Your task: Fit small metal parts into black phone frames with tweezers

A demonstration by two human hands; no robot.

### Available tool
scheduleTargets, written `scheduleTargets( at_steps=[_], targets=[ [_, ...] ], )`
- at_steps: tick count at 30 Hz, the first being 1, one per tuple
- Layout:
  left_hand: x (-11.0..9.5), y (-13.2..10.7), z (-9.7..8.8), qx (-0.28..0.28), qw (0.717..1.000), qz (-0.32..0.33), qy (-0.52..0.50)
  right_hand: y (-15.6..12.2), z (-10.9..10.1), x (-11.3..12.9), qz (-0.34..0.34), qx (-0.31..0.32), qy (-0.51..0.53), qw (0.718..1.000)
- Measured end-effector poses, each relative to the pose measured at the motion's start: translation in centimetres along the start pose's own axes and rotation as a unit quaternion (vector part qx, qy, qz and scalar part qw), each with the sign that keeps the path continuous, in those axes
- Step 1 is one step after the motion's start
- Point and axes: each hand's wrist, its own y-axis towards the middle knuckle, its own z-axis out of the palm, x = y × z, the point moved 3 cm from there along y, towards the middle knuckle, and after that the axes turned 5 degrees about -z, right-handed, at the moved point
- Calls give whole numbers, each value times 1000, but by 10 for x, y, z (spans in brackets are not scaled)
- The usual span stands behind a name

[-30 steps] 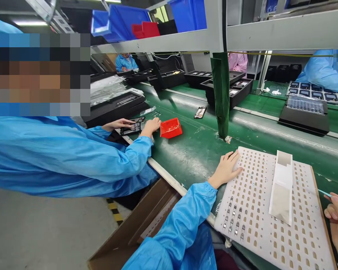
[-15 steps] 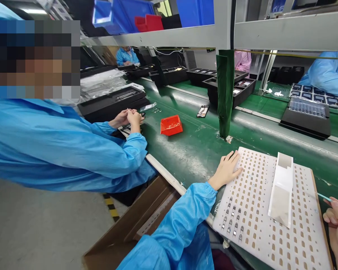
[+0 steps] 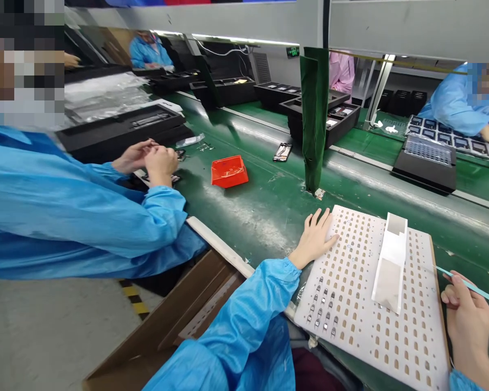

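My left hand [image 3: 313, 239] lies with fingers spread at the upper left edge of a white perforated foam board [image 3: 361, 255], its fingertips on the rim. Rows of small slots cover the board. Several small dark metal parts [image 3: 325, 309] sit in slots at its lower left. A white strip with grey film panels [image 3: 390, 260] lies across the board, right of the middle. Beyond the right edge, my right hand [image 3: 466, 315] pinches a thin turquoise pair of tweezers [image 3: 472, 288], with the narrow tip toward the board.
A red tray [image 3: 229, 171] and a phone part [image 3: 282, 152] are on the green bench [image 3: 264, 217]. A green-wrapped post [image 3: 314, 119] rises behind the board. At left, a co-worker's hands [image 3: 157, 160] handle something small. An open cardboard box [image 3: 204, 293] stands below the bench edge.
The view has shifted, so everything sits further left in it. More of my right hand and the tweezers now shows. My left hand remains at the board's edge.
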Motion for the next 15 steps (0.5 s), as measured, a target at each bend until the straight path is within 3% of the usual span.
scheduleTargets(
  at_steps=[11,15],
  targets=[
    [-3,0,-5,-31,999,-26,11,-1,-1,3,8,2,-7,1000],
    [29,13,-34,-73,995,-71,24,0,-6,0,-8,5,-50,999]
  ],
)
